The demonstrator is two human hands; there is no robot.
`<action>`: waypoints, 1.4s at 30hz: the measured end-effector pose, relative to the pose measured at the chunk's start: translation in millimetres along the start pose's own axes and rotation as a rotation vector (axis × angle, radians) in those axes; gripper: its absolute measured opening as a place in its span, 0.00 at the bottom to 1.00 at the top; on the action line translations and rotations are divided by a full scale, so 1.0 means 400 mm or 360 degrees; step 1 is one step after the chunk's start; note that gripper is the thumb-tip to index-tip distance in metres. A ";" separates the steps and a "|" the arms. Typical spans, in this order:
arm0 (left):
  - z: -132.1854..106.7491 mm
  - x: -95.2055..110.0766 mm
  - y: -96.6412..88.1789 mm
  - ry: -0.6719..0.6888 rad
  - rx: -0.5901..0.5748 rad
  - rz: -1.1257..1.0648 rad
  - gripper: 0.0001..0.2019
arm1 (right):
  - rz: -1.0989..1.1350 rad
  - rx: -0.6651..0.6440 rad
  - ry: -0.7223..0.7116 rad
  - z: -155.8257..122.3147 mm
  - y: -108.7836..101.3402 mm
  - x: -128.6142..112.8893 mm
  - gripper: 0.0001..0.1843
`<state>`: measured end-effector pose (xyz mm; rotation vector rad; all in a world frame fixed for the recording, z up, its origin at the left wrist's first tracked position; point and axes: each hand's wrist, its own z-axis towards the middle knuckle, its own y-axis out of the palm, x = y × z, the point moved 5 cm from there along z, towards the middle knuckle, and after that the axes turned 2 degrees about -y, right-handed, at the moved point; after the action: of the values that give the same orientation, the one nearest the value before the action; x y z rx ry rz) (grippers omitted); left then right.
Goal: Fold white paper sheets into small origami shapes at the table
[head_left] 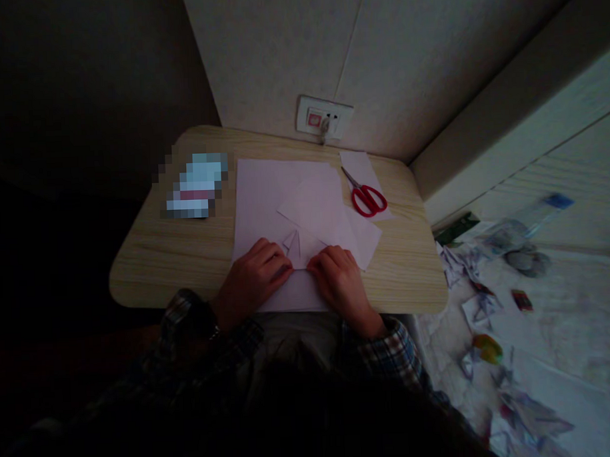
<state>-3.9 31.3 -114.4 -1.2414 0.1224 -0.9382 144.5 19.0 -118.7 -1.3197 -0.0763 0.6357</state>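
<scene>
Between my two hands lies a small folded piece of white paper (300,250), with creased flaps on its upper left. My left hand (257,273) pinches its left edge between thumb and fingers. The right edge is gripped by my right hand (339,280), fingers curled together. Beneath it are larger white paper sheets (263,190), and more loose sheets (365,236) overlap to the right. Red-handled scissors (366,198) rest on a paper strip (357,165) at the upper right, apart from both hands.
The wooden table (156,273) has rounded corners and meets a wall with a socket (325,118). A pixelated, lit phone-like thing (196,185) lies on the left. At the right, a pale quilted surface (578,312) holds paper scraps, a plastic bottle (529,220) and other small items.
</scene>
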 end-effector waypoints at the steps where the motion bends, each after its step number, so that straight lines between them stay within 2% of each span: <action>1: 0.001 -0.004 0.001 -0.0019 0.0000 -0.0020 0.04 | -0.0004 -0.0005 0.0000 0.001 -0.001 0.000 0.06; 10: 0.007 -0.030 0.006 -0.0174 -0.0036 -0.0166 0.04 | 0.0042 -0.0153 0.0180 0.015 -0.008 0.001 0.06; 15: 0.019 -0.042 0.007 -0.0287 -0.0119 -0.0225 0.05 | 0.0076 -0.0182 0.0304 0.020 -0.011 0.004 0.06; 25: 0.035 -0.050 0.003 -0.0520 -0.0137 -0.0252 0.08 | 0.0113 -0.0108 0.0487 0.029 -0.010 0.006 0.08; 35: 0.052 -0.062 0.005 -0.0804 -0.0410 -0.0241 0.07 | 0.0163 -0.0113 0.0545 0.028 -0.005 0.023 0.07; 42: 0.068 -0.062 -0.009 -0.0883 -0.0523 -0.0133 0.10 | 0.0109 -0.0115 0.0623 0.029 -0.009 0.023 0.05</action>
<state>-6.7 68.1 -111.2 -1.7819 -0.2242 -0.6272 148.9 33.4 -115.0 -1.5002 0.2679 0.4253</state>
